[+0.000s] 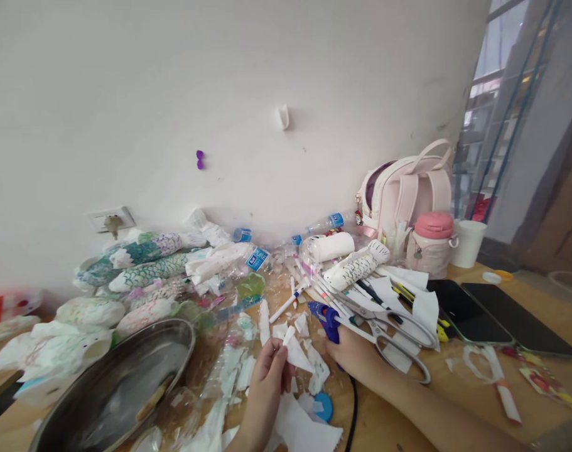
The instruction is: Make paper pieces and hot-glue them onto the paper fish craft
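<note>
My left hand [270, 370] pinches a small folded piece of white paper [299, 353] between thumb and fingers, low over the table. To its right, my right hand [350, 351] is wrapped round a blue glue gun [324, 317], whose nozzle points to the left, toward the paper. A white glue stick [356, 328] juts out of the gun's back, and a black cord [353, 408] runs down from it. Torn white paper scraps [304, 427] and a blue bottle cap [323, 407] lie below the hands. Beside my right hand rest large scissors [403, 333] with grey handles.
A metal basin [172, 333] stands at the left, with fish-shaped paper crafts [149, 279] piled behind it. Plastic bottles [255, 258] and pens [286, 304] fill the middle. At right are a pink backpack [396, 188], a pink flask [429, 251], a white cup [469, 245] and two dark tablets [516, 317].
</note>
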The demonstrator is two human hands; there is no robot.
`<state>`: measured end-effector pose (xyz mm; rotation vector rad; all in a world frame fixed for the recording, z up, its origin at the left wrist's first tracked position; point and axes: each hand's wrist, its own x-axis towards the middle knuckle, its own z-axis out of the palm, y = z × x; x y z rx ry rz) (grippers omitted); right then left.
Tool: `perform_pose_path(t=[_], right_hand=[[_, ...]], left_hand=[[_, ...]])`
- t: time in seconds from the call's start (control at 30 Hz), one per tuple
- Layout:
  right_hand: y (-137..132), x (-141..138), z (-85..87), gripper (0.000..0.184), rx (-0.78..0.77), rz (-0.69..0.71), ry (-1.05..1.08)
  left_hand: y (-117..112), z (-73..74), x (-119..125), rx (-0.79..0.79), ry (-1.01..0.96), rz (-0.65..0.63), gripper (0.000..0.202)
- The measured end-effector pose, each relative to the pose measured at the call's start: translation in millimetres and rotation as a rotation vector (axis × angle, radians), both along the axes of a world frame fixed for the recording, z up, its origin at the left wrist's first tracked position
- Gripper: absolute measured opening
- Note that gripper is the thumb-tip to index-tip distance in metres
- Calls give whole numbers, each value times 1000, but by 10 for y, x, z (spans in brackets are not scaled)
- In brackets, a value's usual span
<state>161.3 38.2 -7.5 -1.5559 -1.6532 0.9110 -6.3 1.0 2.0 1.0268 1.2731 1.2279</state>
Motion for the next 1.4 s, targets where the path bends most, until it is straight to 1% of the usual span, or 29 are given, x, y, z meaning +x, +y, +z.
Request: perform_pose_path(t=[0.13, 0.27, 0.37, 0.47, 0.6, 0.7, 0.77, 0.83, 0.93, 1.0, 1.1, 1.13, 1.2, 1.27, 1.4], right_hand=[[-16, -1, 8, 19, 20, 50, -126], [-20, 54, 100, 25, 28, 162, -165], [-15, 148, 191, 32, -22, 257, -187], [-27, 259, 248, 39, -83, 312, -229], [-89, 402, 296, 43, -136, 302, -338], [-126, 508, 411, 36, -120, 259, -420], [-93, 585, 545, 28, -70, 210, -485], [23, 671, 701, 24, 5, 141, -585], [360, 815, 896, 25, 147, 52, -753], [644, 908, 961, 27, 249, 29, -864], [1017, 1011, 952, 28, 408, 69, -1001], [1104, 1034, 929, 26, 454, 95, -1042], [1209, 1067, 870, 17, 548, 160, -1119], [1223, 1098, 809, 8, 655, 230, -1181], [1072, 1211, 716, 15, 907, 351, -1250]], left_hand=[[3, -34, -12, 15, -6, -20, 33], [14, -61, -25, 26, -4, -16, 29], [19, -58, -22, 38, 4, 0, 29], [29, -56, -18, 25, -1, -3, 33], [41, -75, -24, 17, -11, 3, 36], [48, -91, -27, 15, -12, 9, 33], [52, -94, -25, 11, -15, 12, 33], [55, -89, -21, 10, -14, 16, 34], [53, -69, -15, 9, -3, 12, 36], [45, -52, -13, 18, 6, 7, 34], [30, -32, -14, 32, 15, 11, 30], [26, -29, -15, 34, 16, 11, 30], [22, -29, -17, 29, 17, 6, 31], [23, -39, -19, 24, 14, 2, 32], [40, -76, -17, 28, 13, -7, 36]])
